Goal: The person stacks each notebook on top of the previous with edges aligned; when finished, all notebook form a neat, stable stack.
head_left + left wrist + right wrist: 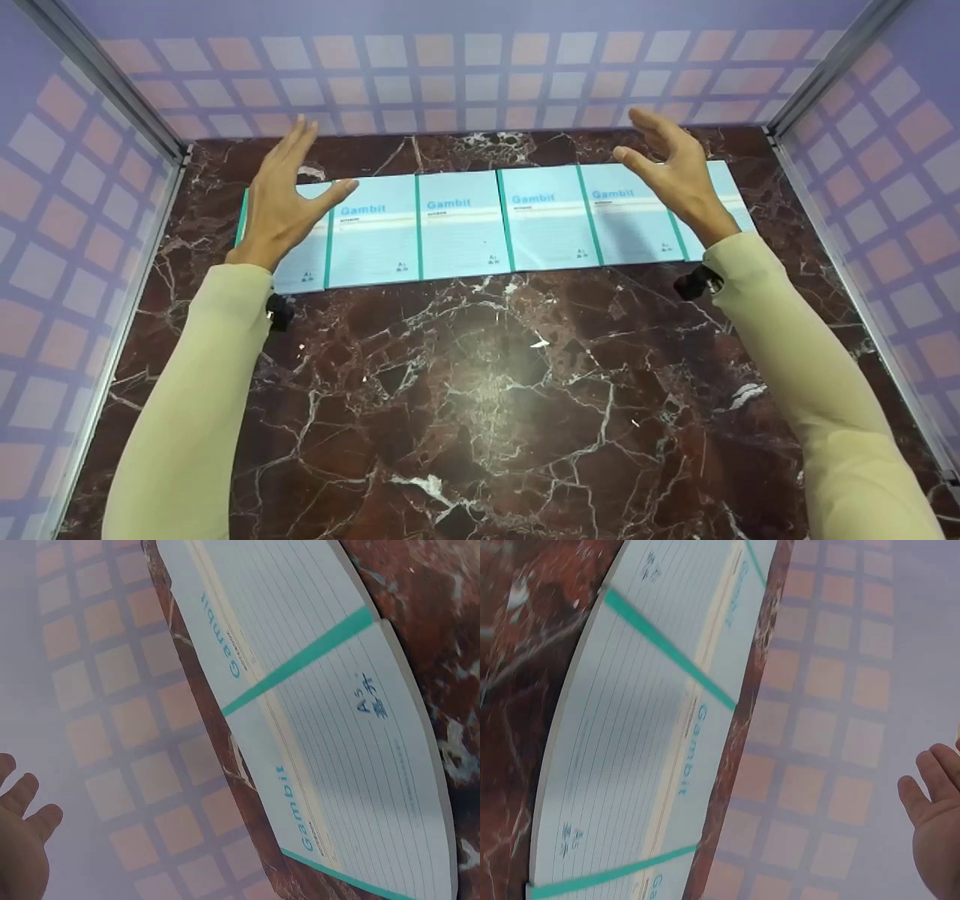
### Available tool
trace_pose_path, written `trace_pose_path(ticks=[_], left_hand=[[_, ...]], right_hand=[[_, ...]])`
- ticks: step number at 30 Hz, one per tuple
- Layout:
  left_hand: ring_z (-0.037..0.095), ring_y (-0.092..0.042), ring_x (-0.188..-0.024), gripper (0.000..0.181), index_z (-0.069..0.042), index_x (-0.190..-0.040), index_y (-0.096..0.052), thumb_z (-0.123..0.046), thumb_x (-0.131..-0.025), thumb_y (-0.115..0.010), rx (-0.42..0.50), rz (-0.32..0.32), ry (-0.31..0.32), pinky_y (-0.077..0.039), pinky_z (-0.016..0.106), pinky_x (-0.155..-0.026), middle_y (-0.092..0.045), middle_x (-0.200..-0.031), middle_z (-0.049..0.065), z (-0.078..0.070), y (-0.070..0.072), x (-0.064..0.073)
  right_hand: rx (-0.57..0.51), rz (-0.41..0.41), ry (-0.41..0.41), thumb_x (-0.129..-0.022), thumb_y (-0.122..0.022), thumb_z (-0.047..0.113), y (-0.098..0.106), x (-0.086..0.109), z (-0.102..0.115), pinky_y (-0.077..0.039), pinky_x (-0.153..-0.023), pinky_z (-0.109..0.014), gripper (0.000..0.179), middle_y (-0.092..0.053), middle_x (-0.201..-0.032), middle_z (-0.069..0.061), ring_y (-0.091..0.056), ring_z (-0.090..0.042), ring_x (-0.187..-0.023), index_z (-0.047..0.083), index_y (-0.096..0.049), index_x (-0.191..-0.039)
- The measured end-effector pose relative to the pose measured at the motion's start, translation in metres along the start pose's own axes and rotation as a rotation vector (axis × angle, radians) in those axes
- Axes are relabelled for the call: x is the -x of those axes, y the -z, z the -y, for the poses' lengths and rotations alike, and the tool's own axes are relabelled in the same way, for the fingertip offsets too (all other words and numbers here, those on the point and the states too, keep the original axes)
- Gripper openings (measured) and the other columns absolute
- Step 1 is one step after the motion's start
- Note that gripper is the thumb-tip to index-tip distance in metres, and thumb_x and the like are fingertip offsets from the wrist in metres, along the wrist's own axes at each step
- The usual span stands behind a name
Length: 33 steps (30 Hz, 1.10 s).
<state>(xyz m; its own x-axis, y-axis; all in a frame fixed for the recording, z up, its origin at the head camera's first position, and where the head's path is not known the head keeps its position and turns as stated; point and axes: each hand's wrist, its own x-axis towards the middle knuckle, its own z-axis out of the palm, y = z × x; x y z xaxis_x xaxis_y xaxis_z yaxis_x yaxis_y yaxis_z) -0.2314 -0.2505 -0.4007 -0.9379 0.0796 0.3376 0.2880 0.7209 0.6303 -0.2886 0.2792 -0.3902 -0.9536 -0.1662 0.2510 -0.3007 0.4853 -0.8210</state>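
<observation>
Several pale blue Gambit notebooks (pixel 459 232) with green spines lie side by side in one long row across the table. Over the leftmost notebook (pixel 300 262) my left hand (pixel 277 199) is raised, its fingers spread and the thumb pointing inward. My right hand (pixel 679 176) is held up over the right end of the row, partly covering the rightmost notebook (pixel 727 196). Nothing is in either hand. In the left wrist view, the fingers of the left hand (pixel 22 840) show at the lower left, apart from the notebooks; the right wrist view has the right hand (pixel 939 821) at its right edge.
The dark red marbled table (pixel 480 390) extends in front of the row. A checkered wall (pixel 480 90) stands behind it, with similar panels (pixel 45 262) left and right, joined by metal corner posts (pixel 825 71). Both wrists carry small black cameras (pixel 699 283).
</observation>
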Motion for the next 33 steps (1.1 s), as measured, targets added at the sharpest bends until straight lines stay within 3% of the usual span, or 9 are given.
trace_pose_path(ticks=[9, 16, 27, 33], left_hand=[[0.024, -0.038, -0.153, 0.081, -0.013, -0.16, -0.049, -0.045, -0.093, -0.082, 0.059, -0.083, -0.07, -0.026, 0.035, -0.127, -0.044, -0.165, 0.007, -0.007, -0.014, -0.003], [0.028, -0.044, -0.15, 0.076, -0.009, -0.154, -0.056, -0.035, -0.09, -0.088, 0.092, -0.137, -0.103, -0.029, 0.032, -0.125, -0.051, -0.159, 0.01, -0.011, -0.025, -0.005], [0.03, -0.051, -0.144, 0.073, -0.005, -0.149, -0.061, -0.031, -0.088, -0.091, 0.152, -0.163, -0.128, -0.033, 0.039, -0.125, -0.056, -0.155, 0.01, -0.009, -0.048, -0.001], [0.03, -0.054, -0.142, 0.069, -0.004, -0.147, -0.063, -0.026, -0.088, -0.091, 0.186, -0.165, -0.147, -0.038, 0.035, -0.121, -0.058, -0.153, 0.01, -0.009, -0.059, 0.001]], right_hand=[[-0.092, 0.011, 0.073, -0.098, -0.081, 0.021, -0.02, -0.001, 0.014, -0.042, -0.118, -0.033, 0.057, -0.061, -0.151, -0.006, -0.055, -0.021, -0.14, 0.007, -0.061, -0.149], [-0.124, 0.039, 0.089, -0.097, -0.081, 0.016, -0.039, 0.0, 0.016, -0.047, -0.115, -0.038, 0.055, -0.063, -0.148, -0.01, -0.059, -0.023, -0.135, 0.004, -0.062, -0.147], [-0.125, 0.103, 0.096, -0.1, -0.075, 0.004, -0.068, 0.008, 0.032, -0.042, -0.119, -0.043, 0.05, -0.061, -0.147, -0.02, -0.056, -0.033, -0.138, -0.006, -0.059, -0.146], [-0.104, 0.135, 0.079, -0.099, -0.079, 0.014, -0.083, 0.004, 0.02, -0.044, -0.118, -0.038, 0.053, -0.062, -0.147, -0.013, -0.057, -0.03, -0.137, 0.003, -0.062, -0.147]])
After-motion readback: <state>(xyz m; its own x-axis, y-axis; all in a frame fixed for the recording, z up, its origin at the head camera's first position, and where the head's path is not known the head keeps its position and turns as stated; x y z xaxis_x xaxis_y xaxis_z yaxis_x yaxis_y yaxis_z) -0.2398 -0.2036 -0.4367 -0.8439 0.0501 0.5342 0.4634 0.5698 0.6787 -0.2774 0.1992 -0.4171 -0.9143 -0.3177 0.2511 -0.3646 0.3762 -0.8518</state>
